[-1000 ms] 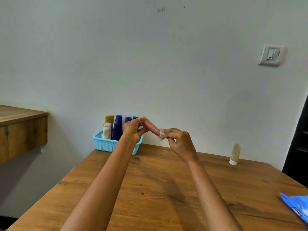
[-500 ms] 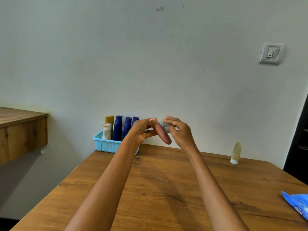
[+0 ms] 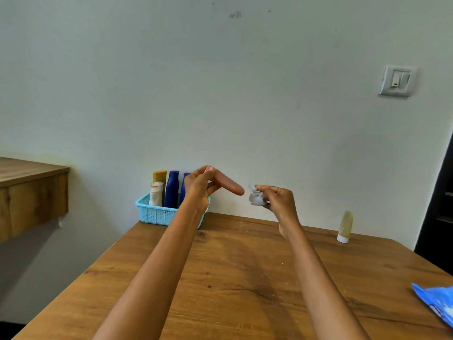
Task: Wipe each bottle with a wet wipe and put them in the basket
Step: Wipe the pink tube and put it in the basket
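Bottle and wipe held above the worktop (image 3: pixel 245 278)
Left hand (image 3: pixel 198 190) grips a pink bottle (image 3: pixel 229 186); right hand (image 3: pixel 278 200) pinches a crumpled wipe (image 3: pixel 256 198), just apart

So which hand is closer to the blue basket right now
Left. The left hand, holding the pink bottle, is in front of the basket at its right end; the right hand, holding the wipe, is off to the right.
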